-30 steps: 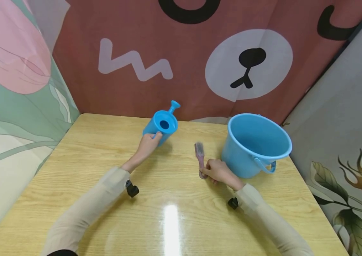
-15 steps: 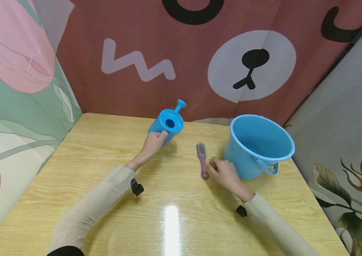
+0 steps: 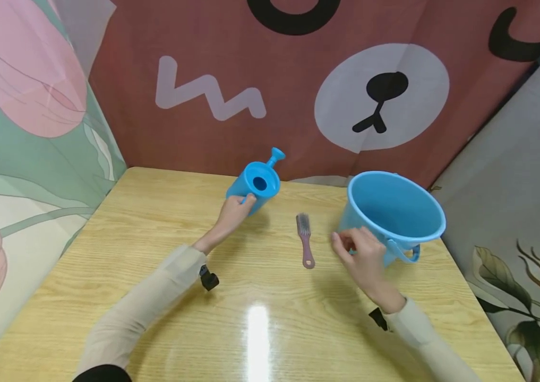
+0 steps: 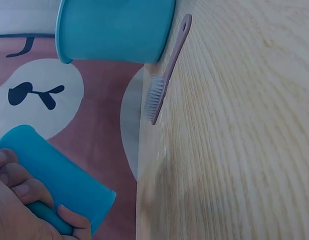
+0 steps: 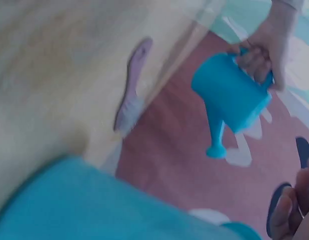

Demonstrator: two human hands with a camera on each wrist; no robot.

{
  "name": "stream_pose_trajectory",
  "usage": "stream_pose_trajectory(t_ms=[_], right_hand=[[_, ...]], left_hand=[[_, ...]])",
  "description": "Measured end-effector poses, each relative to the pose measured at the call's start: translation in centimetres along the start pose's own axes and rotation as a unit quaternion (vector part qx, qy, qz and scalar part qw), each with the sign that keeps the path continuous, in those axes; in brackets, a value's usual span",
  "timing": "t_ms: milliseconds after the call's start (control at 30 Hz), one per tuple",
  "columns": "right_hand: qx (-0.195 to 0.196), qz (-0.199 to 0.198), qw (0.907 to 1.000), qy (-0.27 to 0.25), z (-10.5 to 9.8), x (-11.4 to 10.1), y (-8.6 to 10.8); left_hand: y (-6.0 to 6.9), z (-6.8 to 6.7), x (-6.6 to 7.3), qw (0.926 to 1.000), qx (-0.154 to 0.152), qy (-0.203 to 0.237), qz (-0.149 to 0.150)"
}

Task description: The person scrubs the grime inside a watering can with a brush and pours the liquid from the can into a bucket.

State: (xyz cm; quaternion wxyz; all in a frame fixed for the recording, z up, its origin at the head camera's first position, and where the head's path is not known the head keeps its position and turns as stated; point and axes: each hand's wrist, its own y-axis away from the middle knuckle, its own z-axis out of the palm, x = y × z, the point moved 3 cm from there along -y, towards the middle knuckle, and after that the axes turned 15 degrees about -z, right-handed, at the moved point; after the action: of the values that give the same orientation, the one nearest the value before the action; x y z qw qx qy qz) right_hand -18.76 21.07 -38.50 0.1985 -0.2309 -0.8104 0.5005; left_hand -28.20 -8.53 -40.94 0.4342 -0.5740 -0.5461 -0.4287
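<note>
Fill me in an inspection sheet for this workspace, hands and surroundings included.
Surface: wood-grain table, glossy, with a bright streak of reflected light.
Job's things: blue watering can, held raised; purple-handled brush, lying on the table, bristle end away from the person; blue bucket, upright, right of the brush.
Clutter: nothing seen.
Hands: left hand grips the can's handle; right hand, fingers loosely bent, holds nothing, in front of the bucket.
Cables: nothing seen.
Surroundings: bear-face backdrop behind; flower-printed fabric at both sides.

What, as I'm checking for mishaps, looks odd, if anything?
Nothing stands out. The bucket stands upright, the brush lies bristles up, and the left grip holds the watering can. No spill or damage shows.
</note>
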Motion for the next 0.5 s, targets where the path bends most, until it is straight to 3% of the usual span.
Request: stream_pose_trajectory(t_ms=[233, 500], right_hand=[[0.125, -0.022, 0.9916, 0.027, -2.5, 0.3, -1.6], [0.173, -0.014, 0.9808, 0.088, -4.0, 1.2, -1.8]], left_hand=[[0.0, 0.3, 0.3, 1.0000, 0.000, -0.005, 0.001], [0.0, 0.7, 0.7, 1.0000, 0.001, -0.006, 0.000]])
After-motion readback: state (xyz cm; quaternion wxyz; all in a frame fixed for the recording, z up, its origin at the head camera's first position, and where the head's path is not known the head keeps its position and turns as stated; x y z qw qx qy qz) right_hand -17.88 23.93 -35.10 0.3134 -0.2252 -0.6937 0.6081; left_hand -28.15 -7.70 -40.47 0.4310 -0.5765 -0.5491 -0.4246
